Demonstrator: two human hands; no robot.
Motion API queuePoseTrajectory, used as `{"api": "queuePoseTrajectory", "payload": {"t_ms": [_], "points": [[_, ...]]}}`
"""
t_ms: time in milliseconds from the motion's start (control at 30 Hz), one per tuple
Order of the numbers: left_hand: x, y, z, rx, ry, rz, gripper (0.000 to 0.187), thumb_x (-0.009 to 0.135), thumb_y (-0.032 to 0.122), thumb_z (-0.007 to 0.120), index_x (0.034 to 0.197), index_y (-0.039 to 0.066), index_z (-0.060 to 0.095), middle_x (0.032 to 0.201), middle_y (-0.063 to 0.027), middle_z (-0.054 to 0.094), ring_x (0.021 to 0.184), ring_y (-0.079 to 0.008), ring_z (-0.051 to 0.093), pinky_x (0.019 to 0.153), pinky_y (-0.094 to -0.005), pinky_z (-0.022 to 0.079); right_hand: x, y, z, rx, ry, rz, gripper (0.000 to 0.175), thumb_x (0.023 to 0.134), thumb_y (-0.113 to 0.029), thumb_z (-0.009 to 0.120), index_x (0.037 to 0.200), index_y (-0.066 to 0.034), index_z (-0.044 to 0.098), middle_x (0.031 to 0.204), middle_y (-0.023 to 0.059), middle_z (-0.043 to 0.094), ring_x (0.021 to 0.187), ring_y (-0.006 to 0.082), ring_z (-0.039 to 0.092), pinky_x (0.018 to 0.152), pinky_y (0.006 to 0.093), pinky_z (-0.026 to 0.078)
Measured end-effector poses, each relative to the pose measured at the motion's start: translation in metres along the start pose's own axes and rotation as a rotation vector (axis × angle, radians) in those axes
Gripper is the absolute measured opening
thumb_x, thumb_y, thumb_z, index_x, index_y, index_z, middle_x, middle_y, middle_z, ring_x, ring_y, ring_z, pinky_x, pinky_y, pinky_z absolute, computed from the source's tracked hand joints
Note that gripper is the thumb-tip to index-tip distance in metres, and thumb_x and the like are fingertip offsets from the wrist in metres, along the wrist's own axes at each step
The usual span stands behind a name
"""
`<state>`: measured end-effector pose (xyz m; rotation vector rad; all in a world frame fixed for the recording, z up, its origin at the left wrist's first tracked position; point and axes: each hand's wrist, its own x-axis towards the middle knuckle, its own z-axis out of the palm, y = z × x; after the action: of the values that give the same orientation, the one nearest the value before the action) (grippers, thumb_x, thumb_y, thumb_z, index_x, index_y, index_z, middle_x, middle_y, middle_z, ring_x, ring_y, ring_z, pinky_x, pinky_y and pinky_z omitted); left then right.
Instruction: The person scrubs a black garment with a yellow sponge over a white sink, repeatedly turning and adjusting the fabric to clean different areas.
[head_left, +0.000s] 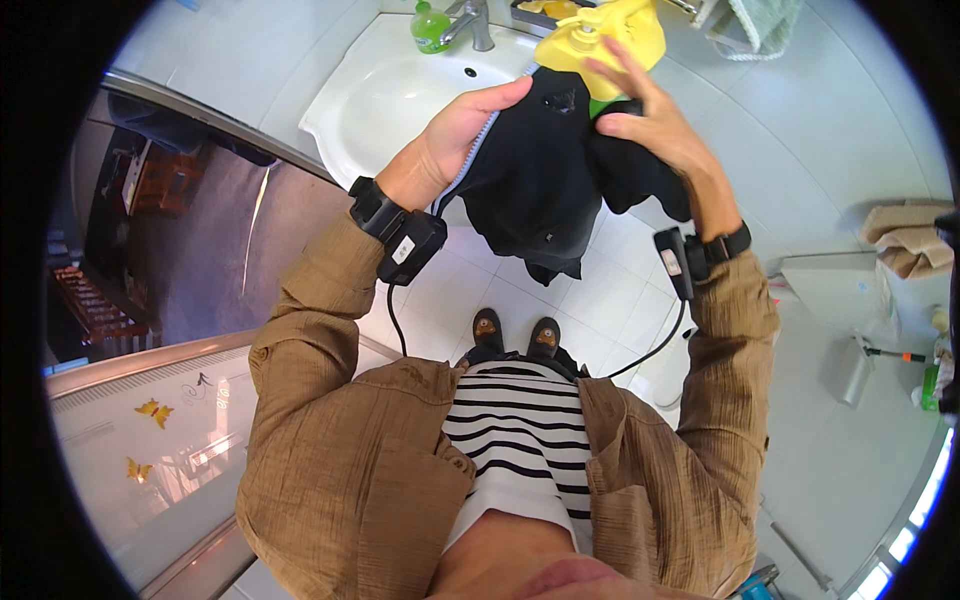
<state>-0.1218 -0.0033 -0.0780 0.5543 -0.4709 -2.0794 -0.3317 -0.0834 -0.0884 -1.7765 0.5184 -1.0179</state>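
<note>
My left hand (469, 131) grips the edge of a black zip garment (536, 165), thumb on the cloth beside its pale blue-grey zipper. The garment hangs in front of me, over the right side of the white washbasin (375, 97) and above the floor. My right hand (652, 120) is at the garment's other side, fingers spread, with the thumb against a bunched black part; whether it grips the cloth I cannot tell. Its fingertips overlap a yellow, pump-topped bottle or cover (622, 37) just behind the garment. A wet-looking or shiny patch shows near the garment's top.
A green soap bottle (430, 30) stands beside the metal faucet (472, 26) at the basin's back. A pale green towel (765, 26) hangs at upper right, a brown cloth (907, 236) at far right. Cables run from both wrist devices. A glass panel with butterflies (150, 465) is at lower left.
</note>
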Motion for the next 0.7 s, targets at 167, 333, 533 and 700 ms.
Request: {"api": "queuePoseTrajectory", "payload": {"t_ms": [167, 333, 533, 700], "points": [[0.006, -0.006, 0.008, 0.131, -0.013, -0.041, 0.035, 0.088, 0.024, 0.043, 0.110, -0.002, 0.048, 0.103, -0.0115, 0.057, 0.087, -0.0186, 0.058, 0.080, -0.0281, 0.046, 0.014, -0.015, 0.002, -0.118, -0.337, 0.261, 0.050, 0.070, -0.039, 0.064, 0.100, -0.0004, 0.059, 0.093, 0.0118, 0.059, 0.088, 0.0160, 0.052, 0.081, 0.0251, 0.038], [-0.033, -0.013, -0.033, 0.239, -0.098, 0.068, 0.042, 0.082, 0.027, 0.053, 0.112, -0.001, 0.047, 0.105, -0.0103, 0.055, 0.093, -0.0174, 0.055, 0.084, -0.0280, 0.044, 0.016, -0.039, 0.019, -0.199, -0.402, 0.276, 0.039, 0.074, -0.035, 0.061, 0.088, 0.0009, 0.062, 0.080, 0.0066, 0.058, 0.073, 0.0124, 0.051, 0.066, 0.0225, 0.040], [-0.087, -0.037, -0.070, 0.893, -0.058, 0.076, 0.048, 0.076, 0.022, 0.060, 0.113, -0.004, 0.046, 0.110, -0.0111, 0.053, 0.100, -0.0158, 0.050, 0.085, -0.0259, 0.040, 0.018, -0.072, 0.017, 0.022, -0.117, 0.520, 0.039, 0.074, -0.021, 0.064, 0.099, 0.0062, 0.054, 0.084, 0.0077, 0.059, 0.071, 0.0108, 0.056, 0.061, 0.0191, 0.045], [-0.105, -0.040, -0.066, 0.560, 0.037, 0.179, 0.037, 0.076, 0.015, 0.059, 0.106, -0.006, 0.051, 0.101, -0.0110, 0.057, 0.090, -0.0143, 0.055, 0.080, -0.0248, 0.042, 0.016, -0.082, -0.013, 0.156, -0.096, 0.573, 0.027, 0.076, -0.016, 0.062, 0.093, 0.0034, 0.055, 0.082, 0.0070, 0.060, 0.064, 0.0112, 0.058, 0.059, 0.0208, 0.048]]}}
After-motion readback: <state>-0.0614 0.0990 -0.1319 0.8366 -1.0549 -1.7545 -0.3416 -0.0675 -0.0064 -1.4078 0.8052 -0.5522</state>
